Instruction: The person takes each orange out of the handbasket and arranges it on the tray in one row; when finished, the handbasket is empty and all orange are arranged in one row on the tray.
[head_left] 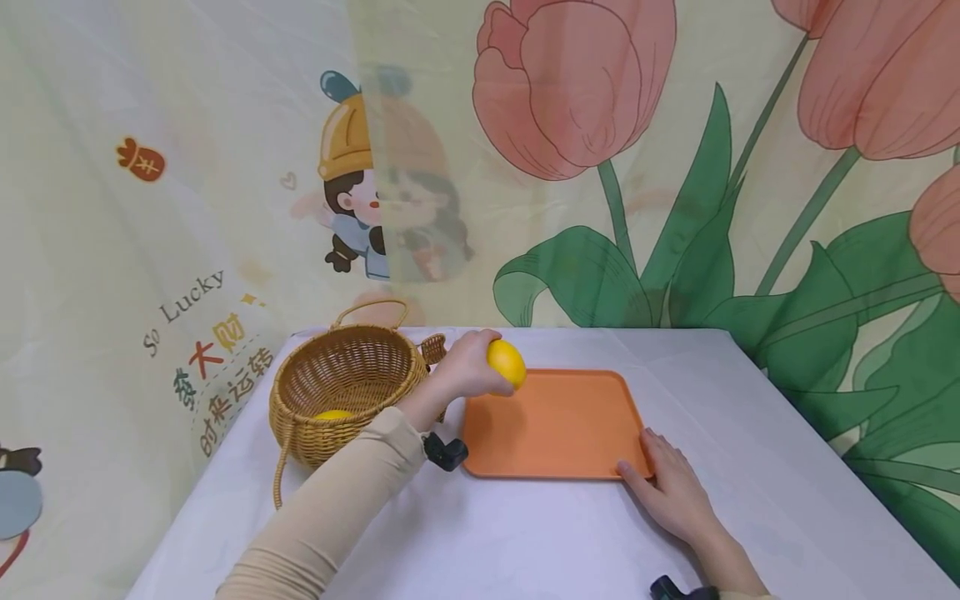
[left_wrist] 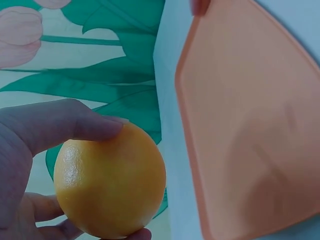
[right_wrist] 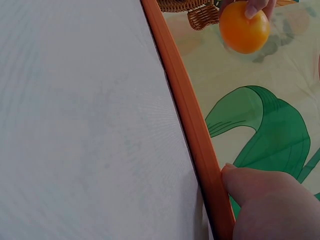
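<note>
Left grip (head_left: 468, 367): closed round yellow oval lemon (head_left: 506, 362), held above far-left corner of flat orange plastic tray (head_left: 555, 425).
Right grip (head_left: 671, 487): fingers relaxed, resting at tray's near-right corner.
Woven wicker basket (head_left: 341, 392): left of tray.

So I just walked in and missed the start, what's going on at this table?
A person's left hand grips a yellow lemon in the air over the far left corner of an empty orange tray. Their right hand rests on the tray's near right corner. A wicker basket stands left of the tray with another yellow fruit inside it.
</note>
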